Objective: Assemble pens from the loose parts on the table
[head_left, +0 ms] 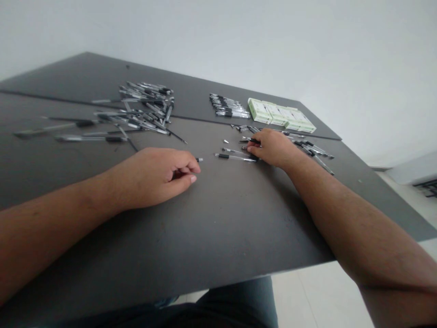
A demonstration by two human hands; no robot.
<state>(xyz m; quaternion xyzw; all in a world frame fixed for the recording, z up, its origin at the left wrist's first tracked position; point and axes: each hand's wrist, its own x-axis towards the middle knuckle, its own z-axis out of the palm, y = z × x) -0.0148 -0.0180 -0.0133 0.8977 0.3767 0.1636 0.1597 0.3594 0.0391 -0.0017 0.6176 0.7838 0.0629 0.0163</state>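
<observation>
My left hand (160, 177) is curled at the middle of the dark table, shut on a small black-tipped pen (199, 160), most of which its fingers hide. My right hand (269, 148) rests farther right, its fingertips closed around a black-and-clear pen (251, 141). Just left of those fingers, a separate clear pen with a black grip (235, 157) lies flat on the table. A loose heap of similar pens (146, 109) lies beyond my left hand, and more pens (314, 152) are scattered to the right of my right hand.
A tight row of pens (228, 105) lies at the far side next to several pale green-and-white boxes (282, 115). A seam crosses the dark table (218, 228), whose near edge passes over my lap. A white wall rises behind it.
</observation>
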